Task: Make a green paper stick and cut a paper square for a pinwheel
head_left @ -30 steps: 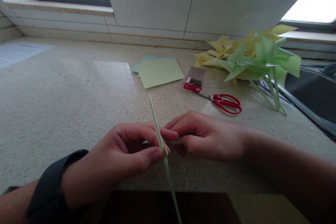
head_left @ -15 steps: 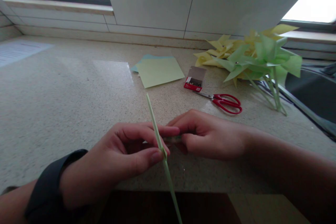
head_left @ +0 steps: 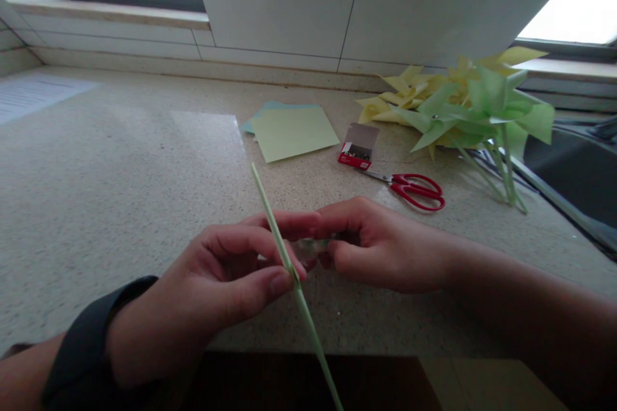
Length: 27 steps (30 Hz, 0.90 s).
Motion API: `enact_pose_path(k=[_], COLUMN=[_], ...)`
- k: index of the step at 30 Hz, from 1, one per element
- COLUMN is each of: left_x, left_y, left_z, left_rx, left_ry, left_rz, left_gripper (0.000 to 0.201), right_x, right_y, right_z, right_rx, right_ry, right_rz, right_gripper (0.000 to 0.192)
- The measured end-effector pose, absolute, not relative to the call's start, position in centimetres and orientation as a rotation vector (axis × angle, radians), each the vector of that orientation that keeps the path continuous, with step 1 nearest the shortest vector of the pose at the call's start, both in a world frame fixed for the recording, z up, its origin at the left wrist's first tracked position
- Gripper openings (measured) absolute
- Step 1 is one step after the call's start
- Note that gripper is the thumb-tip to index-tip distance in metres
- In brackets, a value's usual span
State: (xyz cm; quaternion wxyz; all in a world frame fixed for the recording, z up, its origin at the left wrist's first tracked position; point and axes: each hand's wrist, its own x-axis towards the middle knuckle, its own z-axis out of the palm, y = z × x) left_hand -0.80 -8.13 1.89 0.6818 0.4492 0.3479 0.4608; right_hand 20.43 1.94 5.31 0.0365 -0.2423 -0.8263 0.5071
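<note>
While the left hand [head_left: 212,289] pinches a green stick [head_left: 277,241] above the table [head_left: 120,173], the right hand [head_left: 376,244] grips a small piece touching it; the box [head_left: 357,146] lettering is unreadable.

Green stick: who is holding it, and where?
The left hand pinches the thin green stick near its middle, between thumb and fingers. The right hand pinches something small beside it, too hidden to name.

Left hand [head_left: 216,282] low centre, thumb and fingers [head_left: 241,241] pinched shut, dark band on wrist. Right hand [head_left: 380,247] meets it fingertip to fingertip, fingers curled in a pinch, forearm entering from lower right.
</note>
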Motion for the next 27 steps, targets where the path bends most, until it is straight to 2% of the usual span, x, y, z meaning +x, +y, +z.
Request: enact_pose_path(k=[8,17,27], left_x=[-0.7,-0.5,-0.6], left_y=[-7.8,-7.5,-7.4], left_z=[2.0,2.3,1.9], left_rx=[1.052,1.075,1.183], left_ry=[0.959,0.880,0.890], left_rz=[1.065,0.983,0.964], left_gripper=[0.007,0.007,0.007], right_x=[21.0,21.1,21.3], right_y=[2.3,2.8,2.0], right_z=[5.8,6.2,6.4], right_rx=[-0.477,-0.357,-0.774], right_ry=[-2.432,-2.528,-2.602], right_rz=[1.549,1.541,1.658], right_gripper=[0.016,0.018,0.015])
